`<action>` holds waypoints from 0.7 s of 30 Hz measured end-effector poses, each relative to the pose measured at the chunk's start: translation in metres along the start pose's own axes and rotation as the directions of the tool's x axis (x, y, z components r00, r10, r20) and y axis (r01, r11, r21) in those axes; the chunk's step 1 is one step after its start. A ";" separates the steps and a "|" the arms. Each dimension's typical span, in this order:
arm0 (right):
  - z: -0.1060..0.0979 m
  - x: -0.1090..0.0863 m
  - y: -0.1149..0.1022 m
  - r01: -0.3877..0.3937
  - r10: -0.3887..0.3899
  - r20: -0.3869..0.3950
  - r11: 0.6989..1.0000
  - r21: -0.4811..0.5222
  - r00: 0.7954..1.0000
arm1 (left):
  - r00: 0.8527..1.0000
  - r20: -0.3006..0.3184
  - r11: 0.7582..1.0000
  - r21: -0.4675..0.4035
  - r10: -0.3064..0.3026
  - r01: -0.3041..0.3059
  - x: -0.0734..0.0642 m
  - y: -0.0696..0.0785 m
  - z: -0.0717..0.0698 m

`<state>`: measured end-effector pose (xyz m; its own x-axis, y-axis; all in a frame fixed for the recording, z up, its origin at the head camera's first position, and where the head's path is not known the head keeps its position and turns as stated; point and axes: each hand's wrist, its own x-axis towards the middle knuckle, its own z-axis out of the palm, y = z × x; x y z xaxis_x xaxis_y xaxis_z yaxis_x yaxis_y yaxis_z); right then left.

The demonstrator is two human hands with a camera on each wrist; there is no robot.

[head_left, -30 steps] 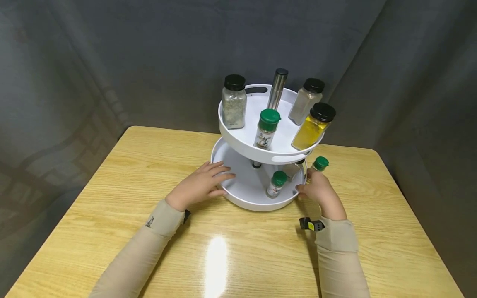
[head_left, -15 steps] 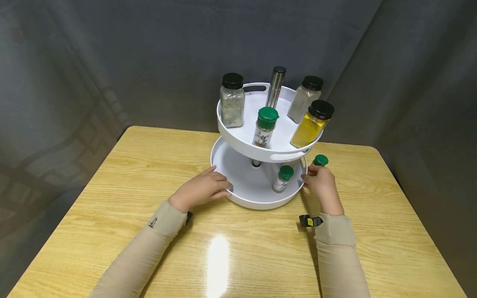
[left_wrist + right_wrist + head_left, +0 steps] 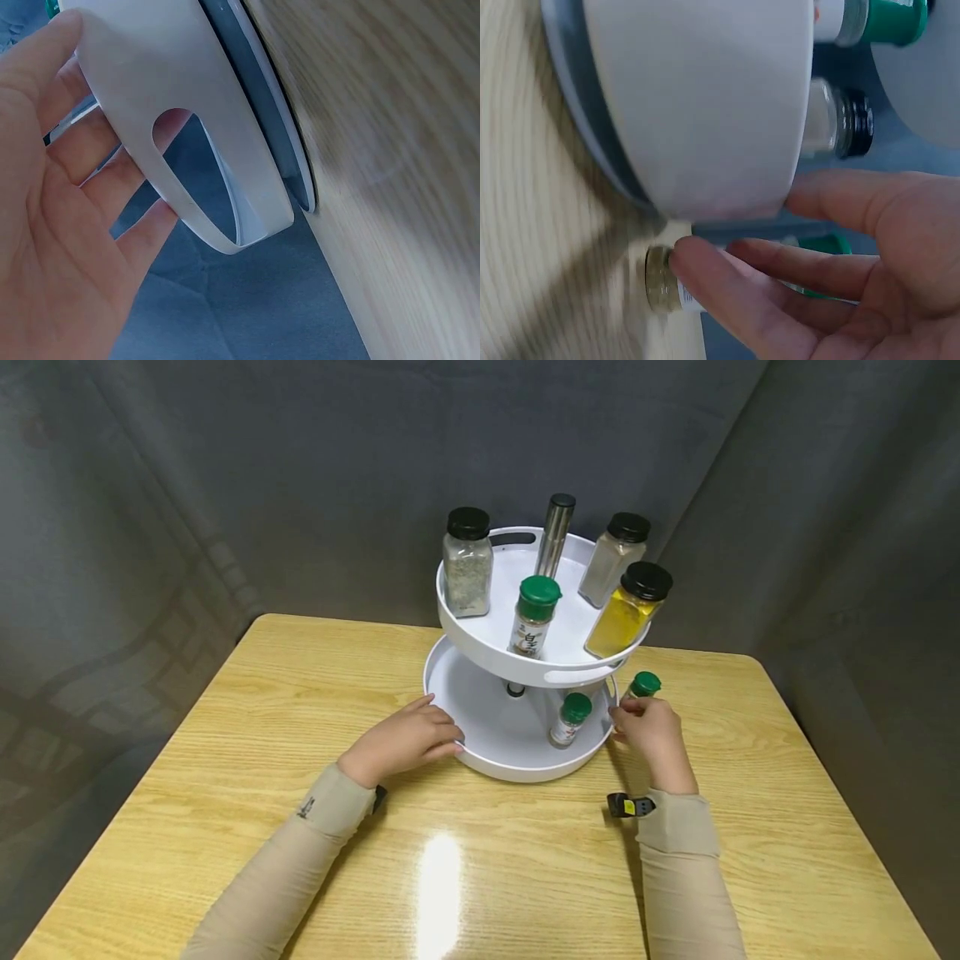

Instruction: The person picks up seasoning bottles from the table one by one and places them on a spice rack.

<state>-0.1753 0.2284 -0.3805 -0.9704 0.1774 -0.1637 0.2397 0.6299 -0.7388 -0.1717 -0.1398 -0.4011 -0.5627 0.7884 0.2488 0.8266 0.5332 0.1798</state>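
A white two-tier turntable stands on the table. My left hand holds the lower tray's left rim; in the left wrist view its fingers reach over the rim near a cut-out handle. My right hand pinches the right rim between thumb and fingers. A green-capped spice shaker stands on the lower tray; the right wrist view also shows a black-capped jar there. Outside the tray, a second green-capped shaker stands on the table, partly hidden behind my right hand.
The upper tray carries a jar of pale herbs, a jar of yellow contents, a greyish jar and a green-capped shaker. A metal post rises there. Dark curtains hang behind the wooden table.
The lower tray has turned, and its green-capped shaker has moved rightward and slightly back. My left fingers have settled onto the rim. During the last half second almost nothing has moved.
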 end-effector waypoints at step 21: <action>-0.013 0.002 0.015 0.058 -0.051 -0.159 0.997 0.041 0.986 | 0.998 -0.051 0.997 -0.069 0.030 -0.033 -0.003 -0.010 -0.006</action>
<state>-0.1732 0.2478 -0.3835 -0.9645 0.2632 -0.0193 0.1814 0.6078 -0.7731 -0.1785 -0.1488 -0.3981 -0.5377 0.7870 0.3023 0.8422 0.4844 0.2368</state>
